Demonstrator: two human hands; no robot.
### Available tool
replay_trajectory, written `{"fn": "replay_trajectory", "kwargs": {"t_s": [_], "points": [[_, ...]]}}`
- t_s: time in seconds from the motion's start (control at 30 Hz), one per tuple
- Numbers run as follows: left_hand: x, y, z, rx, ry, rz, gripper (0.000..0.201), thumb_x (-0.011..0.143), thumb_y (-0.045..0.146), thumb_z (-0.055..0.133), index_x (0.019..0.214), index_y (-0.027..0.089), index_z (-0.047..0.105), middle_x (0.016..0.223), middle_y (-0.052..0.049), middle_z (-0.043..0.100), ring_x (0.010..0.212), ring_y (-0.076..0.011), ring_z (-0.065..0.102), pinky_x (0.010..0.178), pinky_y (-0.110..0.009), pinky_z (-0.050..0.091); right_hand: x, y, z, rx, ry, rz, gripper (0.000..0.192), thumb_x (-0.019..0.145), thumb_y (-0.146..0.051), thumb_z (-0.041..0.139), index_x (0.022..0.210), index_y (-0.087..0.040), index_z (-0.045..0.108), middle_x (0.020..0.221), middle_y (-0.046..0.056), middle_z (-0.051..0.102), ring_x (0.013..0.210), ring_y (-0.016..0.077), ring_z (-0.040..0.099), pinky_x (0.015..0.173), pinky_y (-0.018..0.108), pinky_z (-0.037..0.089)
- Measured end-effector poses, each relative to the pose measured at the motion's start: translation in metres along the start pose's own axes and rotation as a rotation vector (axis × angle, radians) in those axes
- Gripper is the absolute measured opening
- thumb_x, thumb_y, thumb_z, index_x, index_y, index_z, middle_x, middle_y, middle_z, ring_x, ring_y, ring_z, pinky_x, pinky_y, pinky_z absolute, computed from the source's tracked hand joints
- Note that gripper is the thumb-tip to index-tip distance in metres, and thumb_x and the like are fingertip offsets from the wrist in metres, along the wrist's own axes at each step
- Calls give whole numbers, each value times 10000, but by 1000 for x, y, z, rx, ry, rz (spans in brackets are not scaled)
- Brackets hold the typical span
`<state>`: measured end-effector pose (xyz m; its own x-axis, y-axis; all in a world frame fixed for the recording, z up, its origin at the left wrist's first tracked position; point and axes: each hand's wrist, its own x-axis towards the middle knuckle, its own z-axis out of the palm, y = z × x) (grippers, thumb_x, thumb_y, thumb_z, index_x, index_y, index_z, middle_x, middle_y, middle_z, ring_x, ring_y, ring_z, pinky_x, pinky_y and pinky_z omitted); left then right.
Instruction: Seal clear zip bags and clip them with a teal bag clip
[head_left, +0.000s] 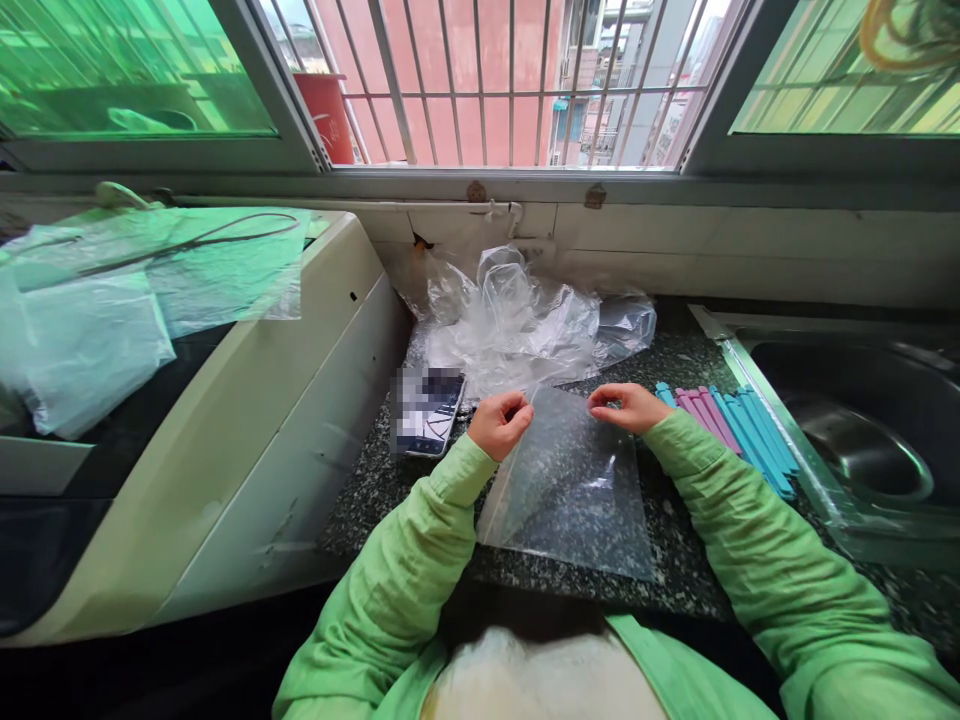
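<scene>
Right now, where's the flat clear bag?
Near the head view's centre, the flat clear bag is over the countertop, between the phone on its left and coloured strips on its right.

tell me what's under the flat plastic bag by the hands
The speckled counter shows through the clear plastic bag; whatever lies right behind the left hand is covered.

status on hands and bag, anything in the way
Left hand, right hand at far end of clear bag, grip unclear. Bag on counter. Crumpled plastic just beyond.

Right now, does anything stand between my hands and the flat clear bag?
Nothing visible: left hand and right hand are at the far end of the clear bag; the crumpled plastic lies beyond.
</scene>
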<state>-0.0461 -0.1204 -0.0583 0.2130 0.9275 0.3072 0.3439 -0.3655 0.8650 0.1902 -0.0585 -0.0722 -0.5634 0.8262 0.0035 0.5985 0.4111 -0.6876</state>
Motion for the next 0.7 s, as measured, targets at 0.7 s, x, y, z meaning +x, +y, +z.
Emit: {"fn": "replay_trajectory", "kwargs": {"t_s": [0.7], "points": [[0, -1, 1, -2, 29, 4, 256, 697, 328, 420, 503, 173, 354, 470, 52, 289, 460, -69, 275, 462, -220, 238, 6, 17, 4, -79, 43, 12, 157, 664, -291, 503, 639, -163, 591, 644, 33, 622, 633, 144, 558, 649, 266, 448]]}}
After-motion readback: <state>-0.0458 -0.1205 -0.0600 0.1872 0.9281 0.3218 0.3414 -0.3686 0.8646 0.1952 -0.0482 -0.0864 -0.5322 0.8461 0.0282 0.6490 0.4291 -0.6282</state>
